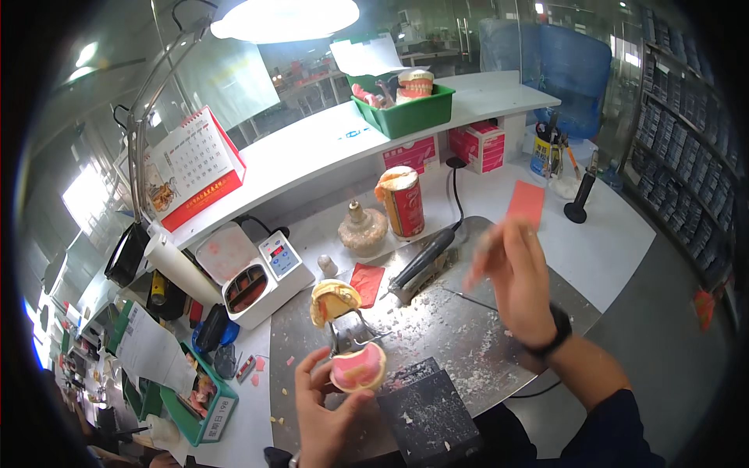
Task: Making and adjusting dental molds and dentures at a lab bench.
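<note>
Pinching pink-lined cast (359, 366) in left hand (324, 415); holding right hand (523, 292) up, loosely spread; could drop cast through slack grip

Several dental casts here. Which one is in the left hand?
The pink-faced cast, gripped by the left hand. The yellowish cast just beyond has no hand on it; the toothed model sits in the green tray on the ledge.
</note>
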Demonstrator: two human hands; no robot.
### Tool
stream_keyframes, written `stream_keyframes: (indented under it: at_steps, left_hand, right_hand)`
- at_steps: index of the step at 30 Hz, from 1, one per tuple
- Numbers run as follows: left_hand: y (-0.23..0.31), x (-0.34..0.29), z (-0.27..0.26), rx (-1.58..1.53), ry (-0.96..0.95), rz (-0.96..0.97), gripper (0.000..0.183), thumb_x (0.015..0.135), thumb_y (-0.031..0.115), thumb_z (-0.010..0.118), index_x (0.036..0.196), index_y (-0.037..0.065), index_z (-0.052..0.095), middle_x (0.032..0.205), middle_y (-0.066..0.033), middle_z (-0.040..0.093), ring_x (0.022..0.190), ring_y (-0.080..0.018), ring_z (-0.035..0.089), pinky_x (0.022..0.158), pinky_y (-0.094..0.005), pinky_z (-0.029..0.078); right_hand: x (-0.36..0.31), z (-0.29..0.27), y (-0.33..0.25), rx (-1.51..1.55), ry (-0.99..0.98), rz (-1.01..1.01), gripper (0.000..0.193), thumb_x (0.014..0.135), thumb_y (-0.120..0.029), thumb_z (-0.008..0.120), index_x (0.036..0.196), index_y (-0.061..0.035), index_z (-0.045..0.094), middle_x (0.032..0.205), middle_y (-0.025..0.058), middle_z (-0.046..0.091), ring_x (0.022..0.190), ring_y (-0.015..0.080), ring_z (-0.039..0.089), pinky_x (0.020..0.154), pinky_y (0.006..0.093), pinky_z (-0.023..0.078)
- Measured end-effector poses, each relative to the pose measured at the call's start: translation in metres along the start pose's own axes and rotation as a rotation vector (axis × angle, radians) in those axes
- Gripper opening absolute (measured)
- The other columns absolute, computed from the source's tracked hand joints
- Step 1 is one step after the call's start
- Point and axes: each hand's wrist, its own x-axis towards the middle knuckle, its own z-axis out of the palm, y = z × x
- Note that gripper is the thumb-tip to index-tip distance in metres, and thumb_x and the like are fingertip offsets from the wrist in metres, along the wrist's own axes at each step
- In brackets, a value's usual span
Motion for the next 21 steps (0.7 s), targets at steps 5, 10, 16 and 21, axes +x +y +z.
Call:
stream_keyframes:
  at_steps: [5,10,16,21]
  left_hand:
    - [0.003,0.014,-0.059,0.284,-0.237,0.094,0.076,0.079,0.001,0.08,0.143,0.004,0.04,0.132,-0.0137,0.059,0.12,-0.0226,0.06,0.102,-0.0349,0.048]
    - [0.014,-0.013,-0.077,0.538,0.063,0.05,0.032,0.087,0.003,0.071,0.118,0.002,0.063,0.108,-0.0099,0.071,0.1,-0.0166,0.068,0.083,-0.0289,0.054]
    - [0.019,-0.043,-0.146,0.863,0.529,0.181,0.011,0.087,0.003,0.07,0.094,-0.002,0.064,0.085,-0.0118,0.069,0.072,-0.0202,0.069,0.066,-0.03,0.051]
    - [0.002,-0.002,-0.132,0.835,0.311,0.327,0.016,0.086,0.009,0.07,0.099,0.001,0.063,0.096,-0.0146,0.066,0.082,-0.0292,0.067,0.073,-0.0369,0.052]
  right_hand:
    - [0.142,-0.01,0.04,-0.204,0.249,0.054,0.026,0.106,-0.029,0.047,0.107,-0.0037,0.051,0.08,0.0085,0.063,0.065,0.0162,0.063,0.06,0.0319,0.056]
    - [0.176,-0.046,0.092,-0.359,0.208,0.232,0.025,0.104,-0.031,0.054,0.1,-0.0068,0.058,0.074,0.0005,0.058,0.059,0.0075,0.055,0.053,0.0234,0.05]
    - [0.175,-0.042,0.099,-0.276,0.209,0.458,0.034,0.093,-0.045,0.069,0.098,-0.0131,0.059,0.076,-0.0048,0.052,0.061,0.0046,0.048,0.053,0.0238,0.046]
    - [0.138,-0.042,0.053,-0.174,0.406,0.291,0.03,0.095,-0.017,0.06,0.124,-0.0148,0.053,0.08,-0.0042,0.05,0.058,0.0054,0.042,0.046,0.0214,0.033]
